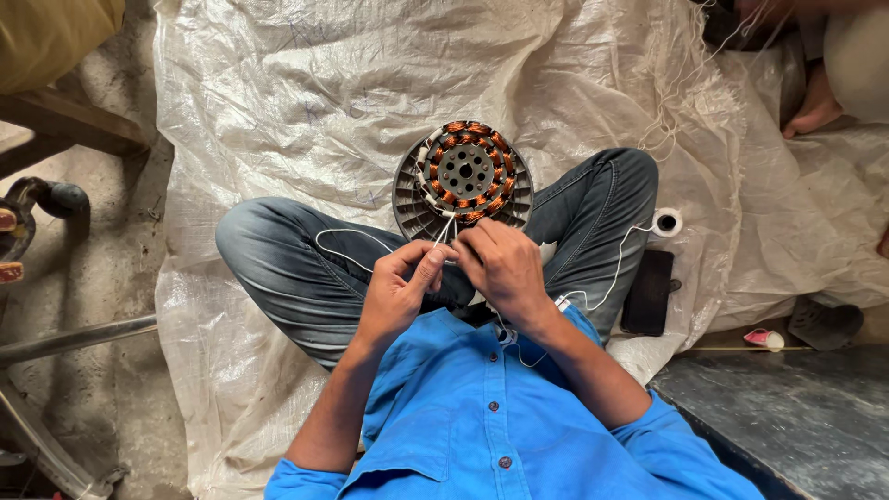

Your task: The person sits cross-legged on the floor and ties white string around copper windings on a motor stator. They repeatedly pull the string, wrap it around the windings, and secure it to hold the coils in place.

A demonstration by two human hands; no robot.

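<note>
A round grey motor stator (463, 178) with copper windings rests against my crossed legs in blue jeans. White thread (347, 239) runs from its lower windings to my hands and loops over my left thigh. My left hand (400, 282) pinches the thread between thumb and fingers just below the stator. My right hand (500, 264) grips the same thread beside it, fingertips touching the left hand. Another strand (619, 262) leads across my right thigh to a white spool (666, 222).
I sit on a white woven plastic sheet (306, 102). A dark phone (647, 293) lies by my right knee. Another person's bare foot (815, 109) is at the top right. Metal bars (74, 338) and a wooden bench (65, 125) stand at the left, a dark slab (787, 417) at the lower right.
</note>
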